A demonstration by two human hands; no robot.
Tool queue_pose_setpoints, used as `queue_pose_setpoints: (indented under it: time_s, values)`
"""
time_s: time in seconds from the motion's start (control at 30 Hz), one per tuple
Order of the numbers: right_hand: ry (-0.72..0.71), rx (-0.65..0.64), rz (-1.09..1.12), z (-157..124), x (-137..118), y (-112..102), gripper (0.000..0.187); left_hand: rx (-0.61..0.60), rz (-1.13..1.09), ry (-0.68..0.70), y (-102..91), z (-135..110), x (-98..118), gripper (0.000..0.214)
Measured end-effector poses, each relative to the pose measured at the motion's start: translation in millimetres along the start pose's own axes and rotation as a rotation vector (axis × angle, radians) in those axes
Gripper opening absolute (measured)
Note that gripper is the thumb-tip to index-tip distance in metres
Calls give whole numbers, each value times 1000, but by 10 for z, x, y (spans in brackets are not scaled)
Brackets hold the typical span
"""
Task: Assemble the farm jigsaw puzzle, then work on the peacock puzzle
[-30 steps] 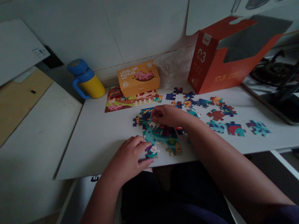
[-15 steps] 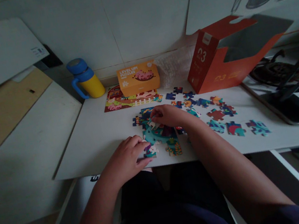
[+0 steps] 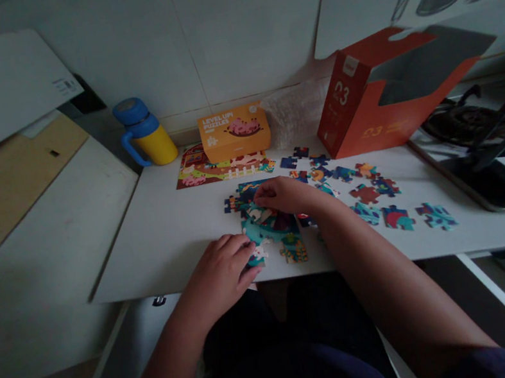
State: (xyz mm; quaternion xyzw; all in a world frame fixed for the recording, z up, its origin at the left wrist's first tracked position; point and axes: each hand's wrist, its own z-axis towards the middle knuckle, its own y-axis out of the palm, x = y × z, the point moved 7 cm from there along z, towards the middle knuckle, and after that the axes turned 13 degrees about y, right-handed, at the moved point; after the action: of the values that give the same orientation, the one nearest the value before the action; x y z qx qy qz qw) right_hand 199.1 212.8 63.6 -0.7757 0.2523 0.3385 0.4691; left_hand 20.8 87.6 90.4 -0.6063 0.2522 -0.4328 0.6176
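A partly joined jigsaw puzzle [image 3: 267,231] in teal and dark blue lies near the table's front edge. Over its upper part, my right hand [image 3: 285,193] is closed in a pinch at a puzzle piece [image 3: 255,214] with pale markings; the fingers hide part of it. My left hand [image 3: 226,262] rests at the lower left corner, fingers bent and thumb apart, touching the edge by a corner piece [image 3: 259,255] with a white figure. Loose puzzle pieces [image 3: 365,194] are scattered to the right, some partly behind my right forearm.
An orange puzzle box [image 3: 235,133] stands on a farm picture sheet [image 3: 190,168] at the back. Left of it is a blue and yellow flask [image 3: 153,138]. Bubble wrap [image 3: 296,117] and a large red-orange box [image 3: 365,107] stand behind the pieces. A black stove [image 3: 497,165] borders the right side.
My left hand has shifted slightly right, covering more of the corner piece. The pale-marked piece under my right fingers now looks flatter against the puzzle; that hand has barely moved.
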Motion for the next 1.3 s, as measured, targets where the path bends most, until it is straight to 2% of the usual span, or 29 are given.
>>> queue_pose_setpoints:
  time_s: [0.27, 0.43, 0.57, 0.77, 1.03, 1.13, 1.3]
  values:
    - [110, -200, 137, -97, 23, 115, 3, 120, 91, 20, 141, -94, 156, 26]
    - [103, -257, 95, -246, -64, 122, 21, 155, 144, -10, 195, -131, 235, 26]
    - [45, -230, -48, -479, -154, 109, 24, 175, 151, -21, 198, -127, 263, 27]
    - [57, -188, -171, -730, -57, 215, 27, 192, 109, -55, 188, -127, 262, 32]
    - [23, 42, -397, -866, -131, 255, 28, 145, 101, -63, 231, -112, 257, 28]
    - [24, 90, -426, -904, -166, 298, 28, 123, 86, -87, 260, -117, 263, 29]
    - [48, 153, -426, -927, -167, 364, 23, 154, 81, -95, 251, -132, 302, 35]
